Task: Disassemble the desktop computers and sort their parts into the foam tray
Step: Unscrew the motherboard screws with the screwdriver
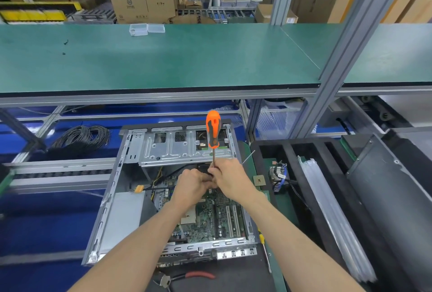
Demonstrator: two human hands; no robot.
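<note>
Both your hands meet over the middle of the open case (131,198), just below the drive cage (182,149). Your right hand (230,178) grips the screwdriver (213,134) low on its shaft; the orange handle stands above your knuckles, so the long axis runs near upright, tipped slightly away from you toward the far side of the case. The tip is hidden behind your fingers, so you cannot tell which screw or part it sits on. Your left hand (191,184) is curled tight against the right at the same spot, pinching something small and dark there, likely the shaft or a connector; too hidden to say which. The motherboard (210,219) lies directly under and nearer you than both hands. The foam tray (289,151) sits just right of the case, on your right hand's side, with a cooler (279,176) already in one slot and a chip (260,180) at its left edge. Judged from this, whatever comes free goes rightward, and the right hand is nearer. Pliers (198,275) lie at the near edge.
</note>
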